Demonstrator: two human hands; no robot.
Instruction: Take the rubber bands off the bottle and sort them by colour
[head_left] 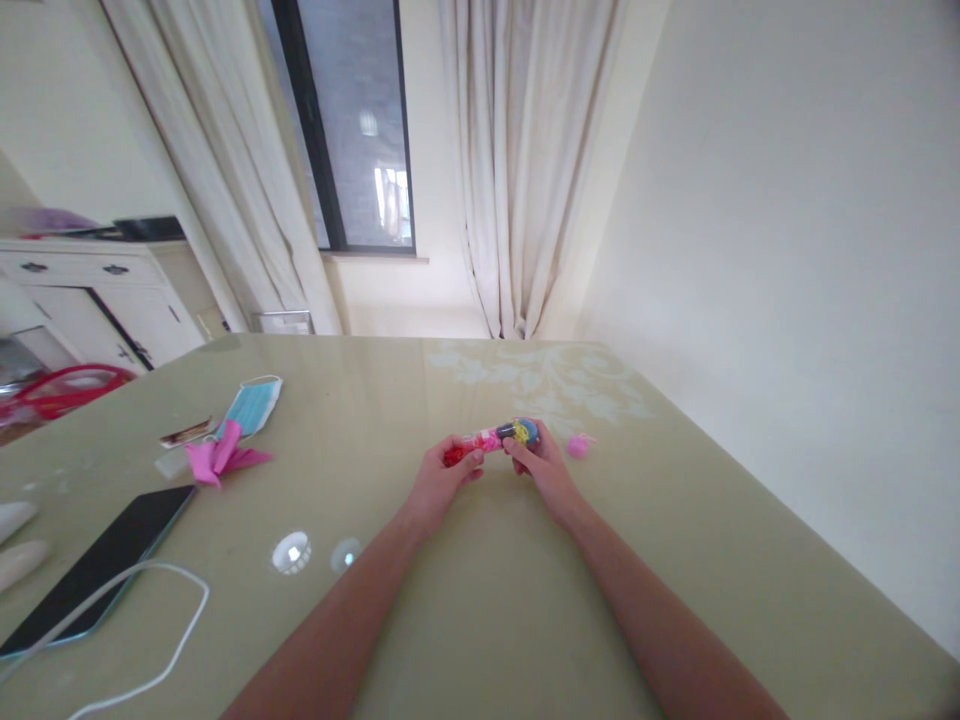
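Note:
Between my two hands, just above the table, lies a clear tube (491, 438) filled with small coloured pieces. Red and pink ones show toward its left end, black, yellow and blue ones toward its right. My left hand (445, 478) is closed round the red end, thumb along the near side. Round the blue end wraps my right hand (546, 464), its thumb pressed on the tube near the black part. What the small pieces are is too small to tell. A little pink round object (577, 446) rests on the table just right of my right hand.
On the table's left lie a blue face mask (253, 405), a folded pink paper shape (223, 456), a dark tablet (105, 565) and a looping white cable (196, 612). A wall (810, 260) borders the right edge. Beyond stand curtains (517, 150) and a white cabinet (97, 290).

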